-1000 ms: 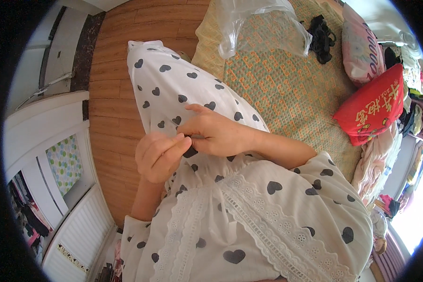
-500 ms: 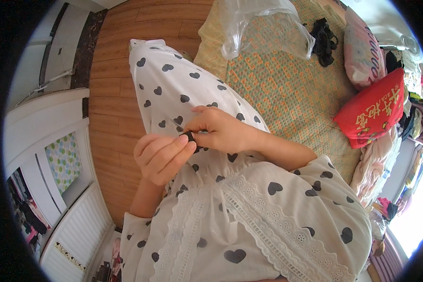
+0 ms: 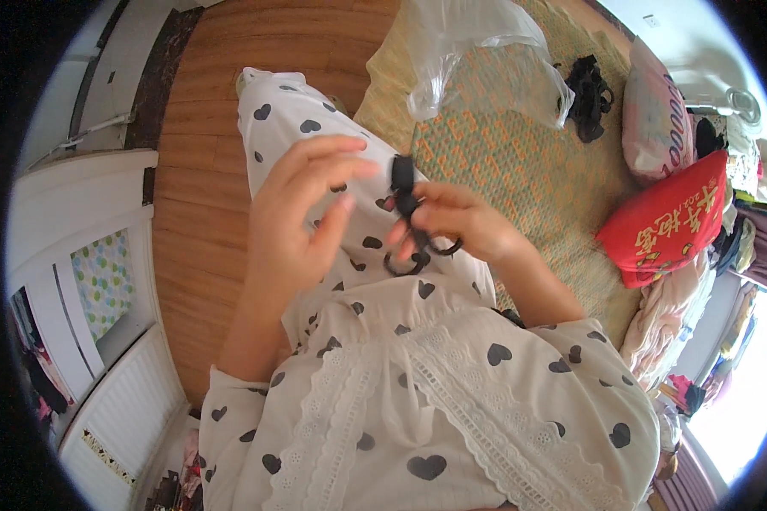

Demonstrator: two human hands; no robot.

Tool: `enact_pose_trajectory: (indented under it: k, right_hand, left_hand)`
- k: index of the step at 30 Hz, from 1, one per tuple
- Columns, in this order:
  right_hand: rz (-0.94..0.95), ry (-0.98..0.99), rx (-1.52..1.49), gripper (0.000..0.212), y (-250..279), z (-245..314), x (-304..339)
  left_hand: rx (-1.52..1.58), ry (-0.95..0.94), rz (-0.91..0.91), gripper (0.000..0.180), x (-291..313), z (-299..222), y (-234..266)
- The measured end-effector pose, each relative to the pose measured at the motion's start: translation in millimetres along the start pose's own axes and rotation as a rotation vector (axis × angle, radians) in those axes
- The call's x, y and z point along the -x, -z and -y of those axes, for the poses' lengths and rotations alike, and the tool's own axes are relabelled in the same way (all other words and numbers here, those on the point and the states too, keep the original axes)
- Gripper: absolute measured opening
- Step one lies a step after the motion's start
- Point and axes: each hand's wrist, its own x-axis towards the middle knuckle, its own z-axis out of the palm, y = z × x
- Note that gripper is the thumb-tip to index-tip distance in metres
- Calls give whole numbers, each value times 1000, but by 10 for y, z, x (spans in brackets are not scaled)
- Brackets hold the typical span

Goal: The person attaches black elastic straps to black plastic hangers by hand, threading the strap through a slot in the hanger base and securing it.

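My right hand (image 3: 464,221) pinches a black hair tie (image 3: 403,180) between thumb and fingers. A flat, ribbon-like piece of it sticks up above the fingertips, while thin dark loops hang below them. To its left, my left hand (image 3: 302,209) is raised with fingers apart, holding nothing and not touching the hair tie. Both hands are over my lap, above a white dress (image 3: 426,468) with black hearts. More small black items (image 3: 590,98) lie heaped on the patterned mat (image 3: 486,157); they are too tangled to tell apart.
A clear plastic bag (image 3: 486,43) lies on the mat ahead. Along the right are a red cushion (image 3: 669,217), a pink-and-white package (image 3: 656,119) and piled clothes (image 3: 669,307). Wooden floor (image 3: 204,170) and a white radiator (image 3: 132,426) are to the left.
My left hand has let go of the black piece and lifted with its fingers spread. My right hand has moved right with the hair tie, whose loops now show.
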Motion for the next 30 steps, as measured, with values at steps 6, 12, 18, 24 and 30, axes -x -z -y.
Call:
enact_pose_trajectory:
  k: [6,12,18,24,30]
  right_hand:
    - [-503,94,-321,25,573,166,45]
    - [-516,450,-435,28,1457,716,-537]
    - [-685,411,-571,32,1180,381,-688]
    - [-582,437,-474,39,956,39,-551]
    - [-1049,654,63,26,935,-115,-205]
  left_hand:
    - [858,-534,569,14,18,-546,382]
    - [965,-592,235,27,145,-871,161]
    - [962,-743,-114,22,170,-871,-56]
    - [1218,-504,145,24,179,-865,6]
    - [1819,634,447,22,102,-1446,-56]
